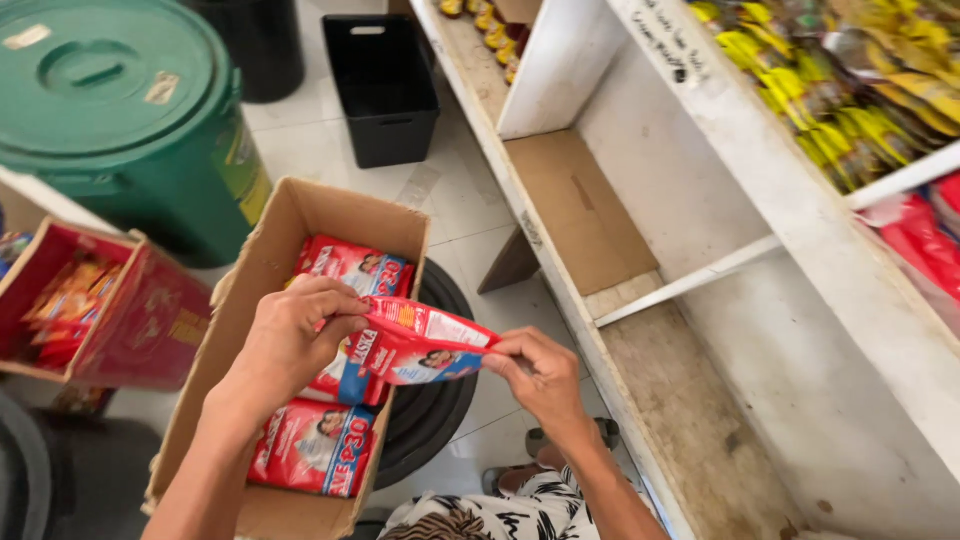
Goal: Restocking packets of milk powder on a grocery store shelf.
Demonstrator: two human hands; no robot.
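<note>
Head view: both hands hold one flat red, white and blue foil pouch (425, 345) above the open brown cardboard carton (262, 262). The left hand (290, 335) closes thumb and fingers on its left edge; the right hand (540, 375) pinches its right corner. The pouch bends between the grips, so it is judged light, soft and slick; the sealed edges offer the surest hold. More such pouches (315, 445) lie stacked in the carton. The bare white wooden shelf (570, 205) stands just to the right.
</note>
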